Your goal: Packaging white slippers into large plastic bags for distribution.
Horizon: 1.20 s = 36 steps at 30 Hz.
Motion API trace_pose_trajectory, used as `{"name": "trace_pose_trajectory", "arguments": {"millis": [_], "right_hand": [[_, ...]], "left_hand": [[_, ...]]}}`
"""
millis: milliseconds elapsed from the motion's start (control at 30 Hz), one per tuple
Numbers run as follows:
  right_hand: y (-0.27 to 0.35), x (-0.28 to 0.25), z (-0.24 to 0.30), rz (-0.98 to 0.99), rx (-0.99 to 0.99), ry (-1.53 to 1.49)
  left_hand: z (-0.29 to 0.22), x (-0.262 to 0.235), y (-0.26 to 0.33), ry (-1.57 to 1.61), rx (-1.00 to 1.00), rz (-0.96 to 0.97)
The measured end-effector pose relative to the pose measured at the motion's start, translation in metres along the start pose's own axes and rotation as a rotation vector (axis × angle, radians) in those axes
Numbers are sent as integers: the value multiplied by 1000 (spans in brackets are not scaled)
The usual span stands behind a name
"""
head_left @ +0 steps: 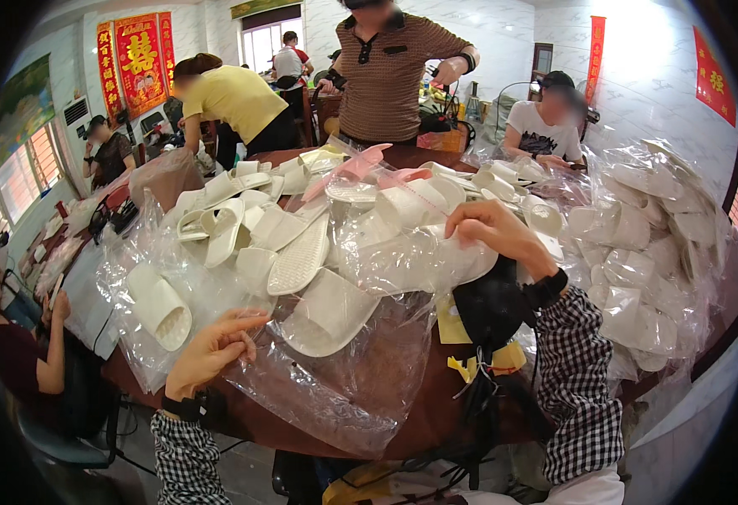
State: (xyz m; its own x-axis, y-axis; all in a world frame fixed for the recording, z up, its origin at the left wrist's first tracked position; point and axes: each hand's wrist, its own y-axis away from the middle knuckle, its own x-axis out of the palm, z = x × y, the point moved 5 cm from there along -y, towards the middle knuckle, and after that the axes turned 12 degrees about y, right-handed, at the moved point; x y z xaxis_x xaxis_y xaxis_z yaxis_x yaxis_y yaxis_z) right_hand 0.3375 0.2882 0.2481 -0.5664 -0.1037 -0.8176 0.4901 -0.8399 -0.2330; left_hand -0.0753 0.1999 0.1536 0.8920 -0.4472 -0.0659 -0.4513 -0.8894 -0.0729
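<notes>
A white slipper [419, 263] lies inside a clear plastic bag [361, 387] spread in front of me. My right hand [499, 234] pinches the bag film beside that slipper's right end. At the bag's left side, my left hand [217, 347] has its fingers curled together on the film, the index finger straighter than the others. Just beyond the left fingertips rests another white slipper [331, 313] with a broad strap. More loose white slippers [299, 257] are heaped past both hands. A single white slipper [159, 307] sits on plastic film left of the heap.
A big clear sack of white slippers [638, 244] bulges at the right. Pink slippers [356, 168] lie atop the heap. A black bundle with cords [491, 307] is by my right wrist on the brown table [285, 421]. Several people stand or sit around.
</notes>
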Motion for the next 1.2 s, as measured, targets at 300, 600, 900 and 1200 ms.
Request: {"name": "trace_pose_trajectory", "arguments": {"millis": [300,600,900,1200], "right_hand": [[7,19,18,239,-236,193],[-6,24,28,27,-15,-63],[-61,26,90,-442,-327,-199],[-145,90,227,-693,-727,-504]], "left_hand": [[3,-1,6,60,-20,-14],[0,-9,39,27,-28,-70],[-15,-8,94,115,126,100],[-16,-69,156,54,103,-528]]}}
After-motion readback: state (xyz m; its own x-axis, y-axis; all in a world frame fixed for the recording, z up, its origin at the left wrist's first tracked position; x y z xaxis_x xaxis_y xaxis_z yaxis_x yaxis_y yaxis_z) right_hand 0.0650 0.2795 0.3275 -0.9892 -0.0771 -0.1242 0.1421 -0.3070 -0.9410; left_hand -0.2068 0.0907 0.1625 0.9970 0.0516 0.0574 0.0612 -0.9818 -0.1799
